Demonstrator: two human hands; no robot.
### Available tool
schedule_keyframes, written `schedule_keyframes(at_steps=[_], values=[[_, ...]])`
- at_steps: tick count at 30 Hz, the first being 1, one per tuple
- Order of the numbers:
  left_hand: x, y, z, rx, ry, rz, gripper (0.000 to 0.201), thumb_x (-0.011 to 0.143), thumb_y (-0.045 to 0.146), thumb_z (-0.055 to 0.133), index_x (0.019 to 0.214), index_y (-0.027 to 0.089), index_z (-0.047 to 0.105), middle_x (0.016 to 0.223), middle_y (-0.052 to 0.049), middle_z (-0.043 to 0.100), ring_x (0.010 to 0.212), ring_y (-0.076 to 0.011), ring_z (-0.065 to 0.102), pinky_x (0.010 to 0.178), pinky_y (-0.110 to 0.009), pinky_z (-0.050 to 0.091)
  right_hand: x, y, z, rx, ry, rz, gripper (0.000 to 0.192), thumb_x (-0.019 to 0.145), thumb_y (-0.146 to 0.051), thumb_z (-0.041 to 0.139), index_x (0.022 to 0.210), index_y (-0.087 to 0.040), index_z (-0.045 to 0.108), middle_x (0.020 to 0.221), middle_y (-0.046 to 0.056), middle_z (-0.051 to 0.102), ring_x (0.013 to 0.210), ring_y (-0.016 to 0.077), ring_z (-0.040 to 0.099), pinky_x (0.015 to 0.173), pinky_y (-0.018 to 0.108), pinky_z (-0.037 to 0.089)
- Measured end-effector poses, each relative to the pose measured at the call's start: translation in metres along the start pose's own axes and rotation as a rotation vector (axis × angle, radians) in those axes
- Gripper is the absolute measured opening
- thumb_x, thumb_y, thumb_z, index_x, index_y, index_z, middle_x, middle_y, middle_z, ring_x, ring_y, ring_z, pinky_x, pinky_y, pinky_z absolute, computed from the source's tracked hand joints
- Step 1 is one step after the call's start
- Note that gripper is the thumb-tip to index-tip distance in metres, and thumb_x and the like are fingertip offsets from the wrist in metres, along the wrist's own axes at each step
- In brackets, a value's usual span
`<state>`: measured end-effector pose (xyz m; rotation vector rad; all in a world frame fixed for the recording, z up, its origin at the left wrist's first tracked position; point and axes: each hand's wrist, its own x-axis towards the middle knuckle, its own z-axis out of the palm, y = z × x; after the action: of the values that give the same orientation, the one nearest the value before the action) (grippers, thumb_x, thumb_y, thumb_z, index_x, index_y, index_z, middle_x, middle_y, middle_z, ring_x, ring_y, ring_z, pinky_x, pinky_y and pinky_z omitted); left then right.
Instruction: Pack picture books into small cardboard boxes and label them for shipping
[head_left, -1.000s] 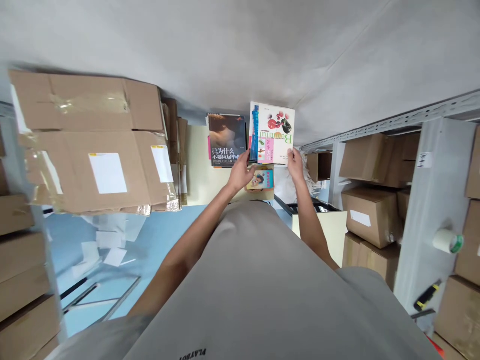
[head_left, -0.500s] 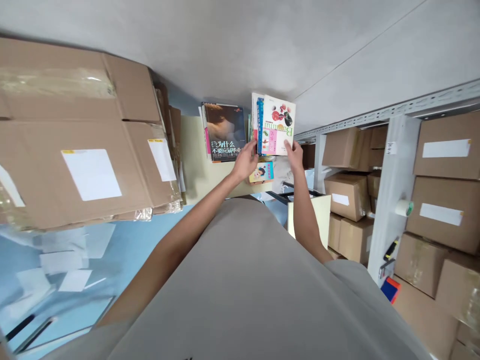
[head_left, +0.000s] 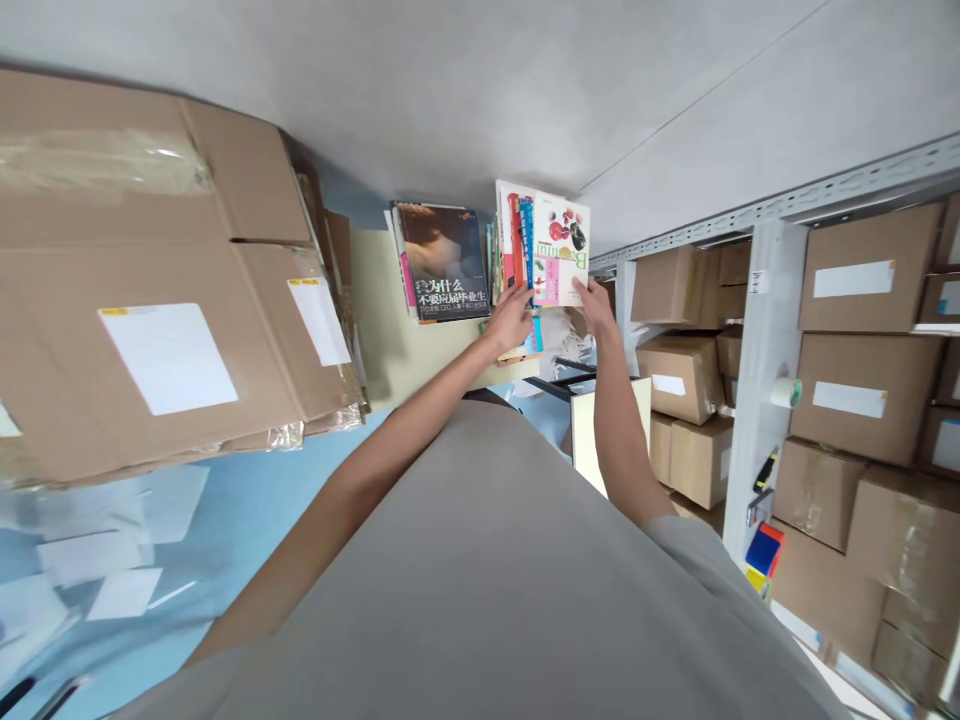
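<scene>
My right hand (head_left: pixel 596 303) grips the lower right corner of a white book (head_left: pixel 568 232) with red and dark fruit pictures, thumb on its cover. Just left of it, a thin blue book (head_left: pixel 526 240) and a red book (head_left: pixel 514 230) show fanned out beneath. My left hand (head_left: pixel 510 318) has its fingers closed at the lower edge of the blue book. Below that hand a small, colourful book (head_left: pixel 534 338) lies partly covered. Left of my hands sits a pile topped by a dark-covered book (head_left: pixel 446 262) with white lettering.
Large taped cartons (head_left: pixel 52 350) stand on the left beside the pale yellow table (head_left: pixel 382 355). Papers (head_left: pixel 127 593) are scattered on the blue floor. At right, a metal rack (head_left: pixel 757 370) holds several cardboard boxes (head_left: pixel 859 385), and a tape roll (head_left: pixel 786 392) hangs on its post.
My left hand has moved right against the fanned books. More of the red book now shows beside the blue one, and the fan has widened. The view has shifted slightly.
</scene>
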<state>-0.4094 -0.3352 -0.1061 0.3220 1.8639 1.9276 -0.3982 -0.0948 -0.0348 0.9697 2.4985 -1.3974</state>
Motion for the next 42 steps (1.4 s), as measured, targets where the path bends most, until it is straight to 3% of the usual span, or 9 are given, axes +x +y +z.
schedule_keyframes(at_steps=[3, 9, 15, 20, 27, 32, 35, 38, 42], values=[[0.003, -0.001, -0.01, 0.064, 0.06, 0.004, 0.053, 0.087, 0.013, 0.073, 0.138, 0.022, 0.086, 0.17, -0.017, 0.072, 0.17, -0.046, 0.057, 0.15, -0.074, 0.035, 0.004, -0.003, -0.009, 0.096, -0.047, 0.104, 0.079, 0.078, -0.082, 0.095, 0.124, -0.019, 0.082, 0.131, 0.019, 0.09, 0.135, 0.0394, 0.083, 0.117, 0.061, 0.069], [0.011, -0.009, -0.032, 0.11, 0.191, -0.092, 0.052, 0.099, 0.008, 0.067, 0.15, 0.01, 0.075, 0.164, -0.024, 0.071, 0.159, -0.0418, 0.065, 0.143, -0.06, 0.047, 0.014, -0.005, -0.006, 0.175, -0.113, 0.046, 0.078, 0.076, -0.077, 0.102, 0.124, -0.019, 0.082, 0.149, 0.021, 0.086, 0.142, 0.0409, 0.081, 0.126, 0.059, 0.067], [0.007, -0.002, -0.017, 0.316, 0.17, -0.054, 0.057, 0.106, 0.032, 0.075, 0.161, 0.02, 0.071, 0.18, -0.022, 0.057, 0.172, -0.0475, 0.05, 0.148, -0.065, 0.04, 0.019, -0.003, -0.003, 0.259, -0.21, 0.051, 0.086, 0.063, -0.084, 0.107, 0.124, -0.026, 0.085, 0.152, 0.011, 0.086, 0.149, 0.0394, 0.08, 0.13, 0.058, 0.066], [0.011, 0.012, -0.001, 0.423, 0.174, -0.077, 0.06, 0.109, 0.045, 0.074, 0.163, 0.02, 0.073, 0.192, -0.024, 0.044, 0.178, -0.0535, 0.04, 0.148, -0.074, 0.032, 0.025, 0.001, -0.001, 0.362, -0.226, 0.065, 0.087, 0.068, -0.086, 0.103, 0.126, -0.025, 0.085, 0.153, 0.013, 0.085, 0.15, 0.0393, 0.079, 0.13, 0.055, 0.066], [0.016, 0.02, 0.009, 0.436, 0.3, -0.064, 0.043, 0.11, 0.031, 0.068, 0.149, 0.022, 0.082, 0.186, -0.02, 0.057, 0.171, -0.0507, 0.05, 0.146, -0.077, 0.036, 0.037, 0.019, -0.001, 0.359, -0.229, -0.017, 0.098, 0.062, -0.092, 0.102, 0.131, -0.025, 0.087, 0.155, 0.013, 0.084, 0.152, 0.0407, 0.078, 0.135, 0.059, 0.062], [0.028, 0.01, 0.006, 0.255, 0.424, -0.019, 0.057, 0.101, 0.02, 0.07, 0.157, 0.022, 0.077, 0.163, -0.018, 0.076, 0.156, -0.0395, 0.069, 0.139, -0.063, 0.053, 0.046, 0.027, -0.001, 0.44, -0.284, -0.004, 0.092, 0.064, -0.088, 0.105, 0.128, -0.025, 0.087, 0.154, 0.012, 0.085, 0.151, 0.0402, 0.079, 0.134, 0.059, 0.063], [0.038, 0.001, 0.004, 0.109, 0.415, -0.032, 0.06, 0.099, 0.023, 0.075, 0.159, 0.02, 0.075, 0.157, -0.018, 0.079, 0.143, -0.0367, 0.078, 0.129, -0.058, 0.064, 0.048, 0.031, -0.003, 0.444, -0.298, 0.03, 0.091, 0.064, -0.089, 0.103, 0.127, -0.026, 0.086, 0.153, 0.012, 0.085, 0.152, 0.0412, 0.078, 0.131, 0.059, 0.065], [0.041, -0.011, -0.009, 0.056, 0.383, -0.037, 0.062, 0.097, 0.026, 0.08, 0.158, 0.019, 0.074, 0.161, -0.019, 0.078, 0.147, -0.0382, 0.076, 0.129, -0.058, 0.064, 0.05, 0.032, -0.004, 0.436, -0.284, 0.028, 0.086, 0.068, -0.086, 0.101, 0.129, -0.027, 0.084, 0.153, 0.012, 0.086, 0.158, 0.0406, 0.074, 0.131, 0.06, 0.065], [0.025, -0.027, -0.041, 0.119, 0.462, -0.14, 0.063, 0.095, 0.028, 0.083, 0.157, 0.018, 0.074, 0.167, -0.023, 0.073, 0.152, -0.0412, 0.074, 0.13, -0.058, 0.062, 0.052, 0.028, -0.001, 0.445, -0.291, 0.006, 0.079, 0.071, -0.076, 0.104, 0.131, -0.028, 0.083, 0.156, 0.011, 0.084, 0.162, 0.0394, 0.071, 0.133, 0.059, 0.063]])
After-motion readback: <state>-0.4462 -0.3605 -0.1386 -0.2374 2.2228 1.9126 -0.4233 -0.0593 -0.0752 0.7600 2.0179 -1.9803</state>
